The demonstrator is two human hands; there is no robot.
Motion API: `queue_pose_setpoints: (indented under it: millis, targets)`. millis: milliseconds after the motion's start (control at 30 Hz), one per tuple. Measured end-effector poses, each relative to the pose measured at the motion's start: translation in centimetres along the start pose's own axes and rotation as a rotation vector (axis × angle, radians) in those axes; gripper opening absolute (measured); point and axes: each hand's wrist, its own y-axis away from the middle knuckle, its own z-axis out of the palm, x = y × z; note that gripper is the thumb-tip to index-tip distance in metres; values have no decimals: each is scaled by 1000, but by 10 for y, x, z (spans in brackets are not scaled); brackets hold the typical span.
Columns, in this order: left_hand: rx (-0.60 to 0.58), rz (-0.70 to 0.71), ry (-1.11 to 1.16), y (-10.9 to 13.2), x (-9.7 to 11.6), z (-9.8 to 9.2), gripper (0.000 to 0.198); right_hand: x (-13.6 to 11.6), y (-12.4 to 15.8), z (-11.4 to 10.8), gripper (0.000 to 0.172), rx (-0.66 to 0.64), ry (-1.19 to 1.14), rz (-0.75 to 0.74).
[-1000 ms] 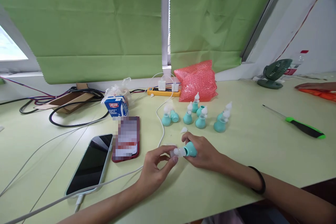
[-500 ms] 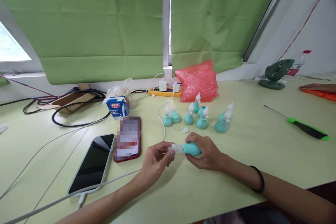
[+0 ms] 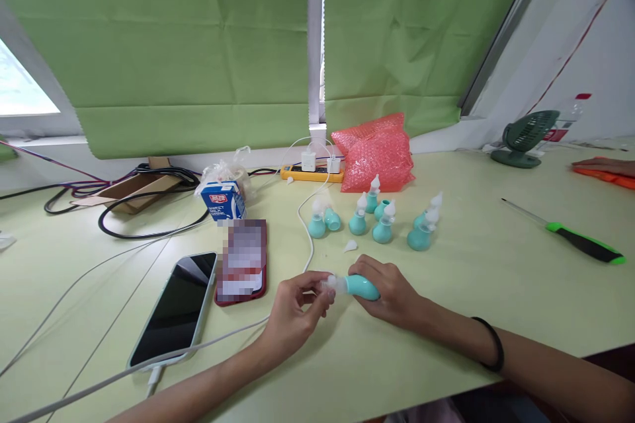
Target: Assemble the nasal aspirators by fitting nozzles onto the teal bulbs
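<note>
Pinching the translucent nozzle (image 3: 340,285), the left hand (image 3: 296,310) faces the right hand (image 3: 393,291), clamped on the teal bulb (image 3: 362,287) at right.

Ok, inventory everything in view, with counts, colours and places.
Held bulb: 1, teal, centre
Nozzle: 1, translucent, at bulb's mouth
Other bulbs: 8, teal, mid-table
Loose tip: 1, white, mid-table
Phones: 2, pale-cased, red-cased, left
Milk carton: 1, blue, left
Plastic bag: 1, clear, behind carton
Cardboard: 1, brown, far left
Cables: several, mixed colours, left
Power strip: 1, yellow, back
Chargers: 2, white, on strip
Bubble-wrap: count unclear, red, back
Fan: 1, green, right
Bottle: 1, clear, behind fan
Screwdriver: 1, green-black, right
Blinds: 2, green, back
Table: 1, yellowish, underneath
Another person's hand: 1, right edge
Orange item: 1, under it
Wristband: 1, black, right wrist
Left hand: 1, pinching nozzle
Right hand: 1, gripping bulb
</note>
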Motion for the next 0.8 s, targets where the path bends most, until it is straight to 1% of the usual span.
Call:
queue_pose_setpoints:
  millis: [67, 167, 267, 333, 467, 600, 700, 800]
  targets:
    - [-5, 70, -60, 1, -3, -1, 23, -2, -3, -2, 14, -9, -72, 25]
    - [11, 225, -202, 0, -5, -2, 21, -4, -7, -5, 16, -48, -204, 78]
    - [-19, 372, -369, -1, -4, -4, 20, -7, -9, -10, 16, -129, -338, 155]
    - [-49, 434, -437, -1, -3, -6, 21, -8, -10, -13, 13, -199, -403, 215]
    - [-103, 484, -480, -1, -2, -8, 23, -8, -10, -16, 10, -330, -529, 312]
    - [-150, 531, -486, 0, -3, -9, 25, -5, -11, -19, 10, -444, -656, 388]
    - [-207, 566, -513, 1, -2, -10, 28, -4, -12, -20, 11, -510, -699, 444]
    - [-256, 581, -553, 0, -1, -12, 29, -4, -12, -20, 11, -547, -734, 483]
